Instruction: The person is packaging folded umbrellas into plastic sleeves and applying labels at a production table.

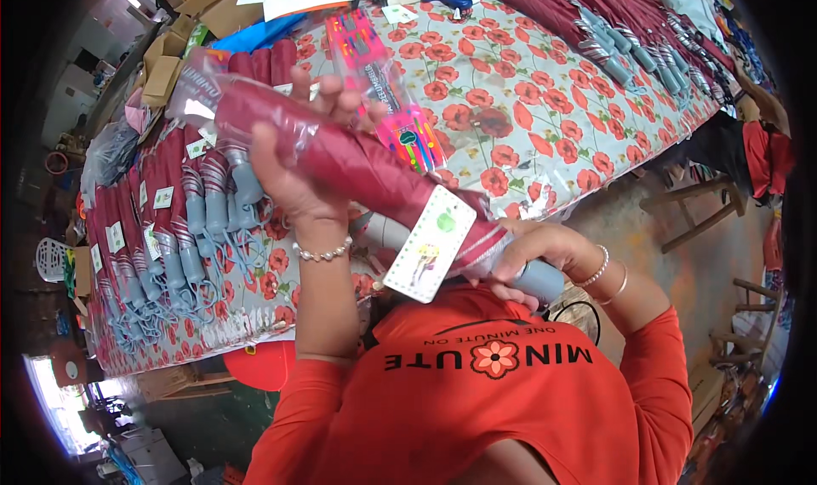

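Far left: tagged umbrellas (185,200), laid out on floral tablecloth (528,111). In left hand (299,191), within loosely curled fingers: maroon umbrella (357,157) in clear sleeve (194,89), slanting down rightward. Alongside: white tag (431,245). In right hand (549,242), fingers closed: grey handle (542,281).

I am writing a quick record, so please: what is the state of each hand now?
Left hand: loosely closed around the folded maroon fabric umbrella in a clear plastic sleeve.
Right hand: closed on its cylindrical grey plastic handle.
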The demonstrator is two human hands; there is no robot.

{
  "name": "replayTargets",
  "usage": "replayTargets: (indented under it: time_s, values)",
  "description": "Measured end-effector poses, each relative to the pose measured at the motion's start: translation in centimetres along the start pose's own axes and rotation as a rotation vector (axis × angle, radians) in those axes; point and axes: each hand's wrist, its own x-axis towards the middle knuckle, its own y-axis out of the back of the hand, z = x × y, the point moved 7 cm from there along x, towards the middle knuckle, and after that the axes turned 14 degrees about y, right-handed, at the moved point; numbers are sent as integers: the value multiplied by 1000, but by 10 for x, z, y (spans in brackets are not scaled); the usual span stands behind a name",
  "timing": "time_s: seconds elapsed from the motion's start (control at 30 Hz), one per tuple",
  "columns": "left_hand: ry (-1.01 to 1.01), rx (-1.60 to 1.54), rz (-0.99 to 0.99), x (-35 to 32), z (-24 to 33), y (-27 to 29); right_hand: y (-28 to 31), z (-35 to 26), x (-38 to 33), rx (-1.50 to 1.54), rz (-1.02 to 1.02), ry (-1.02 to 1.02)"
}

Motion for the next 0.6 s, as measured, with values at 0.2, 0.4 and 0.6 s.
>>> replayTargets:
  time_s: [0.2, 0.4, 0.6]
  values:
    - [-65, 181, 560, -27, -1, 53, 1, -49, 2, -1321, 416, 187]
    - [-90, 293, 549, -24, -1, 39, -71, -89, 13, -2002, 246, 858]
    - [-85, 312, 582, -26, -9, 27, -72, -84, 51, -2301, -45, 690]
